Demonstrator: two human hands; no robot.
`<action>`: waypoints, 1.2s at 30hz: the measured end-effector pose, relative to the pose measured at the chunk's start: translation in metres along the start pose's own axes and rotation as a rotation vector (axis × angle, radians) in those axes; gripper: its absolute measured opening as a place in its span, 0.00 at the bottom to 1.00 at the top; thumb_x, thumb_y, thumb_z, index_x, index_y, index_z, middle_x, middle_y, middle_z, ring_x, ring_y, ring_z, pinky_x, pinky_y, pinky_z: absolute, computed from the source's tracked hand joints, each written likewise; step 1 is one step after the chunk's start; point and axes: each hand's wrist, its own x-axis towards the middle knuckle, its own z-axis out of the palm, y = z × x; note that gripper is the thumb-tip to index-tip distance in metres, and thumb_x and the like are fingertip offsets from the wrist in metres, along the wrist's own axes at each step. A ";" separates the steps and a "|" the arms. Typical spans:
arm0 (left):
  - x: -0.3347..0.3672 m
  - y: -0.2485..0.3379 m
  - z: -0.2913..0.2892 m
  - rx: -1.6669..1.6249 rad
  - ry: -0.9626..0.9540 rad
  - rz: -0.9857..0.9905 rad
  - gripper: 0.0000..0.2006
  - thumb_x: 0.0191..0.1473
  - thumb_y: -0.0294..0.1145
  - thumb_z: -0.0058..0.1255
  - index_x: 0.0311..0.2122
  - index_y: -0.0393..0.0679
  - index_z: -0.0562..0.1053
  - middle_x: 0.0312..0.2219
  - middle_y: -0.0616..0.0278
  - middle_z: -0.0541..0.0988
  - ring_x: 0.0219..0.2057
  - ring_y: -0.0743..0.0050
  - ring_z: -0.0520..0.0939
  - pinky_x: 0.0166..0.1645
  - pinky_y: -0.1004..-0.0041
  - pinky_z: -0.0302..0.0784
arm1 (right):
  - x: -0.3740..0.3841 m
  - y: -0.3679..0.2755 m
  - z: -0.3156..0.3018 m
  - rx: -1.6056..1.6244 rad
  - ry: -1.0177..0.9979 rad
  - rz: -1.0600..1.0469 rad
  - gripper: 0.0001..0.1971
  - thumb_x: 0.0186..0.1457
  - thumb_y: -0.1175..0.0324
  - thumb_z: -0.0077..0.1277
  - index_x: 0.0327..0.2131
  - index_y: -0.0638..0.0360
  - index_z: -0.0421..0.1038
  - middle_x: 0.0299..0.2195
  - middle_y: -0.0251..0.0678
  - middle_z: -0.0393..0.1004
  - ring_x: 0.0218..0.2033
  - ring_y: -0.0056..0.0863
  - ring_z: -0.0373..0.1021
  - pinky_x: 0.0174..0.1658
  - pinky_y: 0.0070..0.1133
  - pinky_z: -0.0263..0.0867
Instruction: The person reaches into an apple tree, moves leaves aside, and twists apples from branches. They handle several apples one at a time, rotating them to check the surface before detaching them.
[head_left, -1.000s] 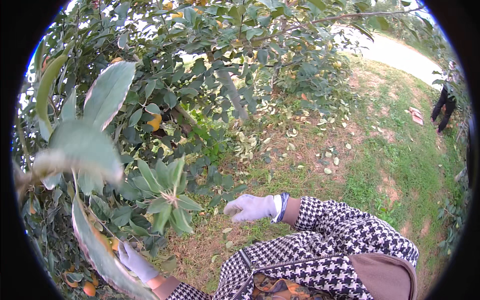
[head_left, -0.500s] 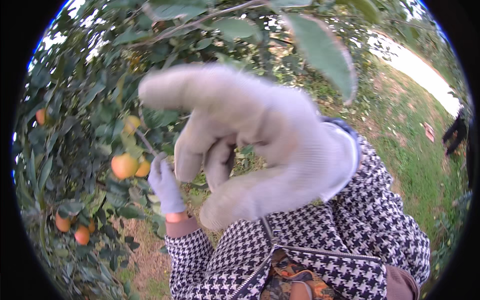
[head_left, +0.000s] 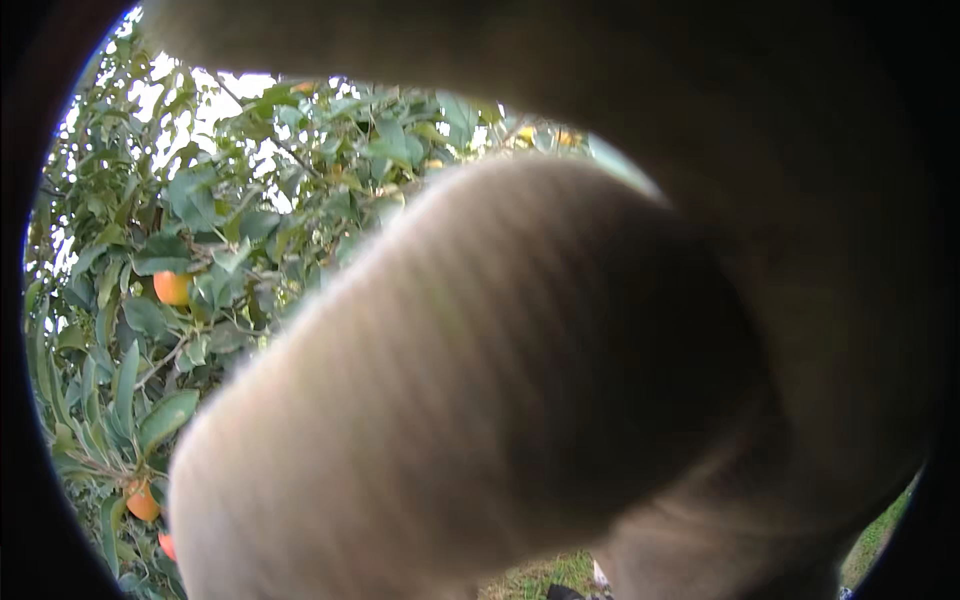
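Note:
My right hand [head_left: 430, 400], in a pale ribbed knit glove, is so close that it fills most of the head view. One thick finger slants across the middle, and another part of the hand arches dark and blurred over the top. Between them is a gap through which leaves show, with nothing held in it. The fingertips run out of the picture or into shadow. My left hand does not show. Past the glove, an orange-yellow apple [head_left: 172, 288] hangs among leaves, with another apple [head_left: 142, 502] lower down and a redder one [head_left: 167, 546] partly covered by the glove.
A leafy apple tree [head_left: 130, 330] takes up the left side, with bright sky between its upper leaves. A strip of grass [head_left: 545, 577] shows under the hand at the lower edge, with a small dark thing I cannot make out beside it.
My right hand has come much nearer and now covers most of the view. My left hand, earlier at a twig beside apples, is out of sight. The view of the tree has shifted.

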 end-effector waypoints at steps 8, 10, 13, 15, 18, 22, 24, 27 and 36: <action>0.115 0.009 0.016 -0.172 -0.004 -0.007 0.15 0.59 0.29 0.47 0.48 0.31 0.72 0.32 0.59 0.80 0.29 0.74 0.78 0.37 0.76 0.75 | 0.038 0.051 0.003 0.085 0.082 -0.061 0.24 0.52 0.79 0.56 0.54 0.71 0.65 0.34 0.40 0.77 0.34 0.20 0.76 0.36 0.18 0.73; 0.064 0.024 0.028 -0.089 -0.013 0.136 0.17 0.59 0.29 0.47 0.51 0.32 0.72 0.32 0.58 0.80 0.29 0.75 0.79 0.38 0.76 0.76 | -0.002 0.035 0.039 -0.012 0.158 -0.058 0.24 0.52 0.79 0.56 0.54 0.71 0.65 0.35 0.40 0.77 0.34 0.20 0.76 0.36 0.18 0.73; 0.007 0.024 0.044 0.064 0.011 0.251 0.19 0.59 0.31 0.47 0.54 0.35 0.70 0.36 0.49 0.81 0.34 0.63 0.82 0.41 0.69 0.76 | -0.069 0.105 0.047 -0.244 0.362 0.346 0.24 0.53 0.79 0.55 0.55 0.70 0.65 0.39 0.40 0.76 0.36 0.20 0.73 0.41 0.17 0.71; 0.013 0.032 0.062 0.078 0.050 0.422 0.16 0.59 0.31 0.47 0.51 0.36 0.71 0.36 0.47 0.80 0.35 0.53 0.82 0.41 0.63 0.76 | -0.085 0.163 0.029 -0.441 0.285 0.562 0.24 0.56 0.74 0.55 0.55 0.71 0.63 0.42 0.39 0.74 0.40 0.22 0.72 0.45 0.19 0.70; 0.027 0.035 0.076 0.298 0.056 0.523 0.16 0.59 0.31 0.49 0.50 0.37 0.71 0.38 0.47 0.79 0.36 0.50 0.81 0.41 0.64 0.76 | -0.090 0.213 0.018 0.106 0.225 0.559 0.22 0.56 0.74 0.54 0.53 0.71 0.66 0.39 0.38 0.75 0.39 0.22 0.73 0.45 0.20 0.69; 0.029 0.055 0.067 0.520 0.067 0.574 0.15 0.54 0.30 0.52 0.47 0.38 0.73 0.39 0.47 0.78 0.39 0.45 0.79 0.43 0.60 0.75 | -0.069 0.209 0.001 0.343 0.170 0.621 0.16 0.56 0.75 0.52 0.48 0.69 0.69 0.36 0.37 0.76 0.36 0.23 0.73 0.44 0.20 0.69; 0.026 0.055 0.059 0.493 0.123 0.656 0.14 0.51 0.29 0.56 0.43 0.37 0.76 0.39 0.48 0.78 0.39 0.48 0.79 0.44 0.60 0.75 | -0.070 0.208 -0.006 0.482 0.215 0.618 0.12 0.57 0.76 0.50 0.45 0.69 0.69 0.32 0.35 0.76 0.33 0.20 0.73 0.37 0.18 0.70; 0.032 0.066 0.035 0.427 0.361 0.545 0.14 0.51 0.29 0.57 0.44 0.40 0.76 0.38 0.54 0.78 0.35 0.56 0.80 0.40 0.65 0.76 | -0.071 0.202 -0.019 0.395 0.166 0.689 0.12 0.59 0.72 0.50 0.44 0.68 0.71 0.27 0.33 0.76 0.27 0.22 0.74 0.34 0.17 0.72; 0.102 0.110 0.034 0.848 0.680 0.829 0.12 0.51 0.27 0.53 0.42 0.45 0.74 0.41 0.55 0.76 0.28 0.59 0.82 0.30 0.65 0.78 | -0.063 0.183 -0.027 0.379 0.076 0.667 0.13 0.60 0.70 0.51 0.45 0.68 0.71 0.26 0.33 0.75 0.24 0.19 0.72 0.29 0.15 0.71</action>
